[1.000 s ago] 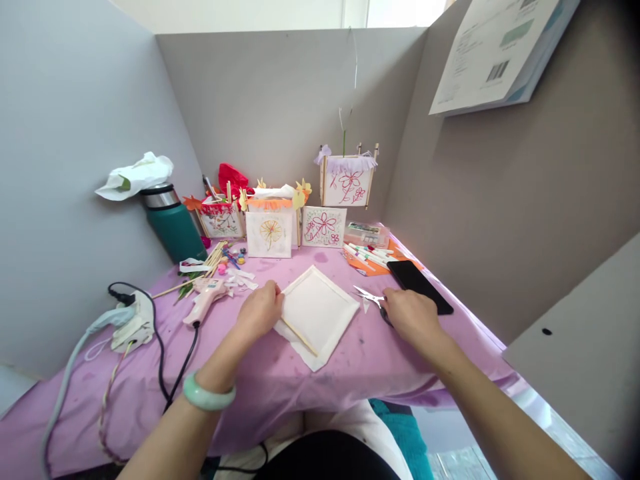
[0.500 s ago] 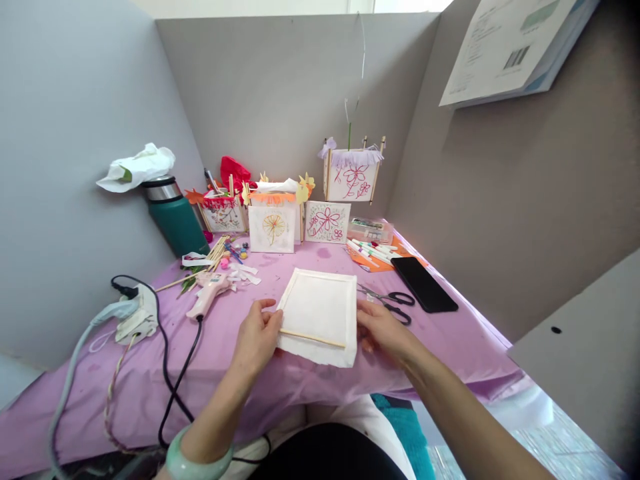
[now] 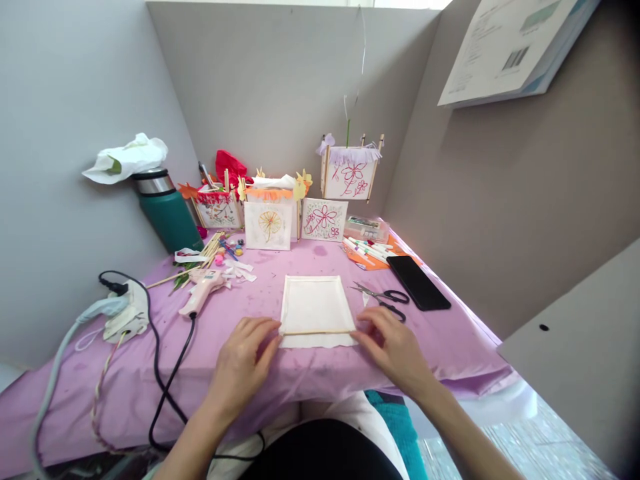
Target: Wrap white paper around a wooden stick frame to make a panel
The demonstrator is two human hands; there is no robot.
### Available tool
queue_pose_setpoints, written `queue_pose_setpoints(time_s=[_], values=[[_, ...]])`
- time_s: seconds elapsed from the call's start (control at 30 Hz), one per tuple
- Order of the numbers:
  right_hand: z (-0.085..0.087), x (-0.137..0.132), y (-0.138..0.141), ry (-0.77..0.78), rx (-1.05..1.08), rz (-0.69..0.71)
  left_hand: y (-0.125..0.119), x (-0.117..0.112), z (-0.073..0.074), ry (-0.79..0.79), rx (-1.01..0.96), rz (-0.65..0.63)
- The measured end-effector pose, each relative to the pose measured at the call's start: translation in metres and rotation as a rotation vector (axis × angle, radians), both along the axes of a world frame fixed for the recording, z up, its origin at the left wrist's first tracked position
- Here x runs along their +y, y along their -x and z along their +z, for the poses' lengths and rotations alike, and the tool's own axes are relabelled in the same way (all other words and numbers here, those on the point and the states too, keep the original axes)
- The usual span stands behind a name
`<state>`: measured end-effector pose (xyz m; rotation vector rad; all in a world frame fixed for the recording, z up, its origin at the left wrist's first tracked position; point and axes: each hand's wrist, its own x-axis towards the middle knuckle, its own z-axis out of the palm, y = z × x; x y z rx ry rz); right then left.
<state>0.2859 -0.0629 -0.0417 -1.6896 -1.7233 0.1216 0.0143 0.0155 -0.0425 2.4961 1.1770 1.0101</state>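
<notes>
A white cloth panel (image 3: pixel 316 300) with raised folded borders lies flat on the purple-covered table in front of me. Across its lower part runs a thin wooden stick (image 3: pixel 320 332), and a loose strip of cloth extends below that. My left hand (image 3: pixel 249 347) has thumb and forefinger closed at the panel's lower left corner, by one stick end. On the opposite corner, my right hand (image 3: pixel 389 339) pinches the edge near the stick's other end. Black-handled scissors (image 3: pixel 385 295) lie just beyond my right hand. The fingers partly cover both corners.
To the left are a pink glue gun (image 3: pixel 203 291), a power strip (image 3: pixel 127 313) with cables and a green bottle (image 3: pixel 167 213). Decorated boxes (image 3: pixel 270 223) stand at the back. A black phone (image 3: pixel 419 283) and several markers (image 3: pixel 367 249) lie right; a lantern (image 3: pixel 351 175) hangs above.
The panel has come down from a tilted, hand-held position to lie flat and square to me. Both hands have shifted to its lower corners, at the stick's ends.
</notes>
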Motion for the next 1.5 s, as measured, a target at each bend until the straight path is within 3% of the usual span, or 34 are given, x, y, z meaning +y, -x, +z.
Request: queue_pose_setpoints(time_s=[0.1, 0.2, 0.33, 0.57, 0.8, 0.93, 1.03, 1.1, 1.13, 1.27, 1.37, 1.5], values=[[-0.004, -0.008, 0.005, -0.022, -0.101, -0.006, -0.009, -0.005, -0.005, -0.086, 0.032, -0.101], [-0.006, -0.007, 0.008, -0.049, -0.136, -0.025, -0.015, -0.007, -0.009, -0.113, 0.039, -0.109], [-0.007, -0.004, 0.008, -0.042, -0.06, -0.002, -0.01, -0.006, -0.012, -0.085, -0.02, -0.015], [-0.014, 0.0, 0.009, -0.146, 0.016, 0.034, -0.012, -0.01, -0.007, -0.039, 0.084, 0.138], [-0.016, 0.002, 0.008, -0.122, 0.048, 0.043, -0.012, -0.008, -0.006, 0.006, 0.062, 0.193], [-0.017, 0.002, 0.003, -0.086, 0.087, 0.035, 0.008, 0.012, 0.009, -0.059, 0.052, 0.26], [-0.02, 0.004, -0.001, -0.074, 0.082, 0.02, 0.03, 0.039, 0.031, -0.141, 0.241, 0.554], [-0.023, 0.005, 0.0, -0.07, 0.061, 0.017, 0.043, 0.058, 0.042, -0.053, 0.42, 0.759], [-0.023, 0.005, 0.0, -0.069, 0.046, 0.017, 0.048, 0.067, 0.045, 0.011, 0.481, 0.803], [-0.026, 0.005, 0.005, -0.082, -0.05, 0.007, 0.058, 0.091, 0.039, 0.136, 0.506, 0.781], [-0.027, 0.005, 0.007, -0.089, -0.076, -0.021, 0.062, 0.096, 0.037, 0.153, 0.457, 0.78], [-0.027, 0.007, 0.005, -0.064, -0.045, -0.024, 0.066, 0.081, 0.054, 0.121, 0.271, 0.746]])
